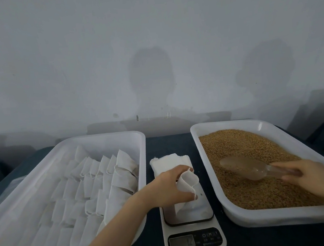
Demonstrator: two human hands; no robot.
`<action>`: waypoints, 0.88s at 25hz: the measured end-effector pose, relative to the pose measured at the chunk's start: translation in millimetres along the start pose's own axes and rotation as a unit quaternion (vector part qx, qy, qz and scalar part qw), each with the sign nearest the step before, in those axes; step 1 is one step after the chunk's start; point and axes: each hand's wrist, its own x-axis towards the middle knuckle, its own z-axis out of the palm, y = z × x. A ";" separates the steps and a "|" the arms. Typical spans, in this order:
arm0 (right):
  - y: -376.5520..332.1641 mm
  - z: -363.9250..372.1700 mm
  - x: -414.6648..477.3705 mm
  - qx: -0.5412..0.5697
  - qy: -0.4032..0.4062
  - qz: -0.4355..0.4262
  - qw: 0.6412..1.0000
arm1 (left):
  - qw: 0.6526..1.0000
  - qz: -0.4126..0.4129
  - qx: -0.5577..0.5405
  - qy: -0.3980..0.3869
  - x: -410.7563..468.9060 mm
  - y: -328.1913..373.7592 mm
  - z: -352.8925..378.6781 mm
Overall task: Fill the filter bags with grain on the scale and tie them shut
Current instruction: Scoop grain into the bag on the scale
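The fingers (181, 169) of the left hand (168, 185) curl round the top edge of a white bag (184, 205), pinching its mouth open. The bag stands upright on the scale (191, 224), held up only by that grip. The cloth looks limp, so if the pinch slackens the mouth will probably fold shut or the bag will slump sideways off the plate.

The right hand (310, 174) is clamped round the handle of a clear scoop (245, 168). Its bowl lies low over the grain (251, 191) at 3 o'clock from the scale. The hand is blurred, and I cannot tell whether the bowl is loaded.

The main risk is the crossing from 3 o'clock to the bag. The scoop must clear the wall of the grain tray (263, 218), and its bowl looks wider than the bag's mouth. A quick tip would likely scatter grain over the scale and the dark table cloth (168, 142). Stray grain on the plate would also falsify the weight.

The left hand may bear down on the scale through the bag, which would also upset the reading. The display is too blurred to read.

Spare bags (168, 161) lie stacked at 12 o'clock, close enough to catch spill. At 9 o'clock the left tray (99, 137), holding rows of filled bags (103, 183), lies under the left forearm, which could disturb them.
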 end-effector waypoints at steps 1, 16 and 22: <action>0.3 -0.8 -1.7 0.003 0.004 0.002 1.000 | 1.000 -0.002 0.000 -0.001 -0.1 -0.1 0.0; -98.1 -47.5 -30.1 -0.026 -0.045 -0.140 0.989 | 1.000 0.013 -0.012 -0.005 2.0 2.2 0.7; -115.0 -50.7 -22.4 -0.076 -0.066 -0.168 0.981 | 1.000 0.002 -0.018 0.007 1.8 2.8 -0.2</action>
